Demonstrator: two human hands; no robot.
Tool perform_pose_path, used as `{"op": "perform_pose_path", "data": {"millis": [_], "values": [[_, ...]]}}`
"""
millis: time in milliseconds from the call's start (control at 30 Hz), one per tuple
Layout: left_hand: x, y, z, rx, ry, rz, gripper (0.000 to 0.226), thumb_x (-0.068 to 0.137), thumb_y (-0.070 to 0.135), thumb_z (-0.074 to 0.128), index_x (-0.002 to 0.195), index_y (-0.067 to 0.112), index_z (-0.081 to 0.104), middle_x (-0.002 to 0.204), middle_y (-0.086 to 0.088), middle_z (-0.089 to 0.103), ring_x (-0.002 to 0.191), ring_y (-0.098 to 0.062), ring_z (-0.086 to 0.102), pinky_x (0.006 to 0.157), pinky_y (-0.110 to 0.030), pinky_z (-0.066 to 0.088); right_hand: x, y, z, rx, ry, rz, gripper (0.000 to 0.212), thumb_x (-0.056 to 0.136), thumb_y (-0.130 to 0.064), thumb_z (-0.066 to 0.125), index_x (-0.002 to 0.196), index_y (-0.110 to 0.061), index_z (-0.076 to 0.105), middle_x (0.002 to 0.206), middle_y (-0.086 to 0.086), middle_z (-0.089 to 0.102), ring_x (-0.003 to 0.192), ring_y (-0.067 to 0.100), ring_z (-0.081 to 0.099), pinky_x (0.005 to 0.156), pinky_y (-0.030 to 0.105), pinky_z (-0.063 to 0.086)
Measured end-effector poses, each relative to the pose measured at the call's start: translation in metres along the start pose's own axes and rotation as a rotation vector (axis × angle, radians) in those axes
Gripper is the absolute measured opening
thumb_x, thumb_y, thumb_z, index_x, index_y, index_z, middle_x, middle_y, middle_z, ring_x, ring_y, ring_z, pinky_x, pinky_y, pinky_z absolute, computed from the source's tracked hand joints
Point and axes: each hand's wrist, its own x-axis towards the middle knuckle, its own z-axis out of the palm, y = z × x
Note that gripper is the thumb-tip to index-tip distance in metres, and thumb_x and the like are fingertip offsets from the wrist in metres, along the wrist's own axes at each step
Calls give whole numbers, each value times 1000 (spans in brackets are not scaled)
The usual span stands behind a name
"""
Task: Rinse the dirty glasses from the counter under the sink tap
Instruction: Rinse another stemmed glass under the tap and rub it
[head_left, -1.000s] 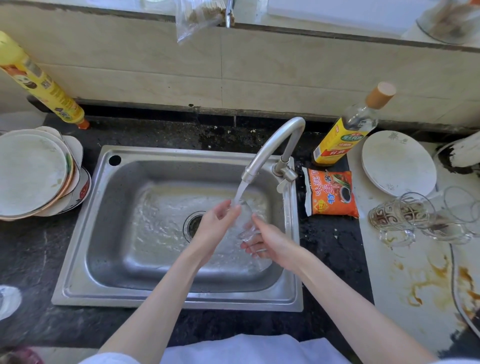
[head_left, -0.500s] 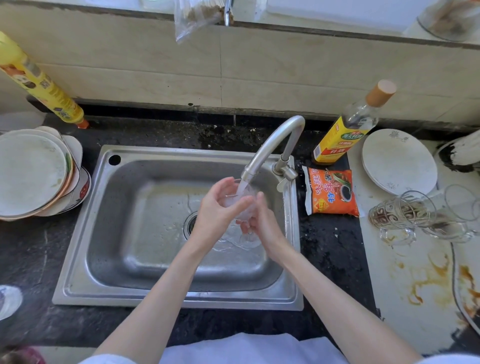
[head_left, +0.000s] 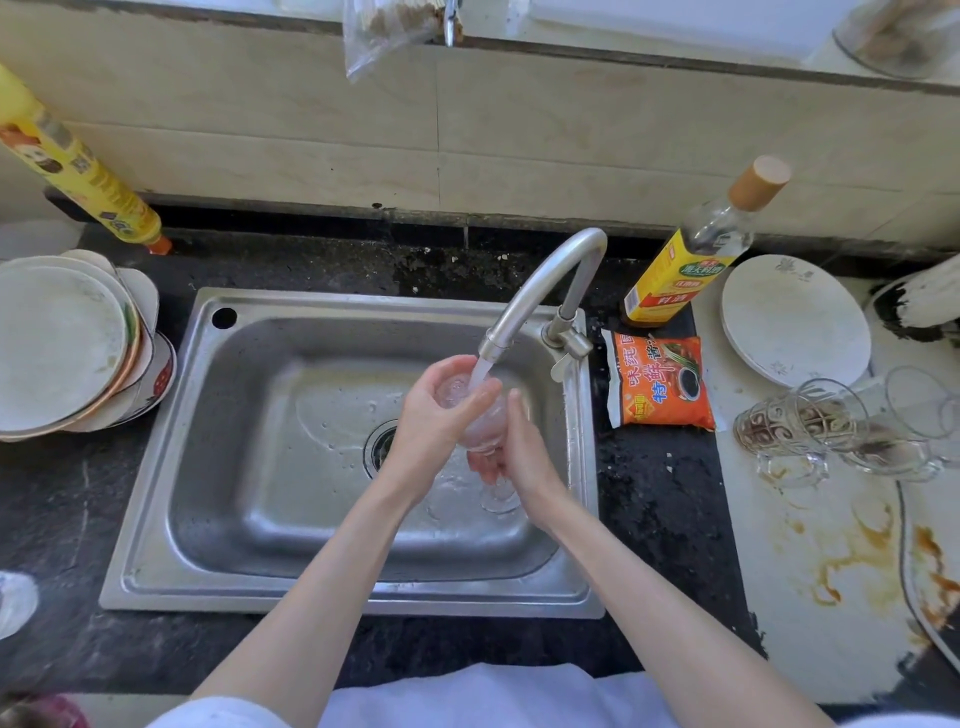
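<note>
A clear stemmed glass (head_left: 485, 421) is held over the steel sink (head_left: 249, 467), its mouth turned up under the tap (head_left: 540, 291). Water runs from the spout into it. My left hand (head_left: 436, 421) grips the bowl of the glass from the left. My right hand (head_left: 519, 452) holds its lower part and stem from the right; the foot of the glass shows below the hands. Several dirty glasses (head_left: 810, 426) lie on their sides on the stained white counter at the right.
Stacked plates (head_left: 62, 343) sit left of the sink, with a yellow bottle (head_left: 83, 176) behind them. Right of the tap are a cooking-wine bottle (head_left: 691, 260), an orange sauce packet (head_left: 660, 384) and a white plate (head_left: 795, 317). Brown spills (head_left: 852, 556) mark the counter.
Both hands have raised the glass toward the spout and turned its mouth up under the stream; less water splashes across the sink floor than a second ago.
</note>
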Motion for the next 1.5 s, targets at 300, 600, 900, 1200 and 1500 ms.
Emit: {"op": "perform_pose_path", "data": {"millis": [300,600,900,1200,1500], "values": [[-2,9,8,28,-56,56,58,64,43,80,113,19,59,104,4,66,101,-12,61,88,-28,48,-3,-4,4,156,21,22,63,99,-52,8,84,-28,65,44,-9,43,39,5,30,41,21,20],[-2,9,9,16,15,104,33,77,28,74,106,32,57,101,4,65,88,-5,62,65,-18,49,-5,-2,2,61,25,-78,51,102,-38,13,102,-15,59,59,-13,52,47,-3,40,50,11,32],[-4,10,0,21,-237,75,51,78,27,69,125,14,53,112,-3,65,100,-11,63,82,-22,50,1,-3,-3,214,-36,69,69,98,-54,9,86,-20,68,43,-6,42,36,6,29,41,23,17],[2,10,-12,132,-49,179,40,87,25,63,125,15,54,127,2,55,113,-2,53,84,-8,43,10,-6,-1,98,-29,-91,53,100,-47,21,118,-8,53,70,-6,47,47,-2,39,46,13,32],[0,12,-25,247,-128,231,19,89,13,58,105,20,65,110,10,63,101,12,56,91,-13,44,11,-7,-16,354,-218,203,55,99,-50,22,106,-9,57,71,16,66,40,10,36,41,20,27]]}}
